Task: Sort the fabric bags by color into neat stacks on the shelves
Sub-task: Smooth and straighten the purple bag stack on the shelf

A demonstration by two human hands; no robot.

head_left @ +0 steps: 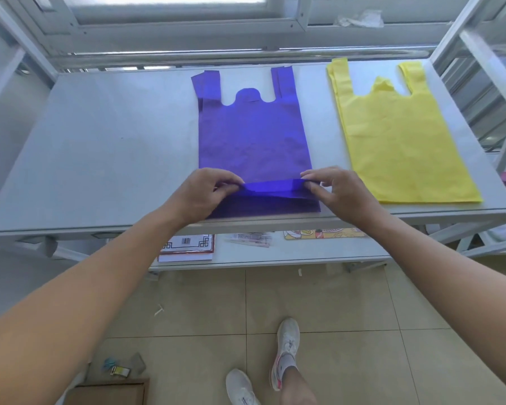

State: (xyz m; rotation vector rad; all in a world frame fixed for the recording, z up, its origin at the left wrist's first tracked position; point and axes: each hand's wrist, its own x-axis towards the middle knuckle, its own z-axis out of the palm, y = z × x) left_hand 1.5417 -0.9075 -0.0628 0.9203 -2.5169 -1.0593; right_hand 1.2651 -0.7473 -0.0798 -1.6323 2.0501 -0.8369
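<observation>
Left hand (205,194): pinches blue bag (254,135) hem fold.
Right hand (339,191): pinches same fold (matte, vest-shaped fabric).
Yellow bag (403,141): flat, right of those fingertips (314,187), perhaps 2 layers.

Brightness: we see a bright, even, daylight-toned scene.
Light source: we place it at the window (170,7) behind the shelf (100,141); its pane is washed out to near white.
Shadows: soft and faint; we find a dim patch under the left hand (205,191) and right hand (342,194) on the purple bag (254,135), and a darker band beneath the shelf edge.
Glare: a pale sheen on the shelf top.
Colour: the purple bag looks oversaturated, almost blue at its fold.
Distortion: we note wide-angle bowing; the frame posts (456,33) lean at the sides, and the forearms (70,302) swell in the lower corners.
Sharpness: the centre is fairly crisp; we find the corners softer.
</observation>
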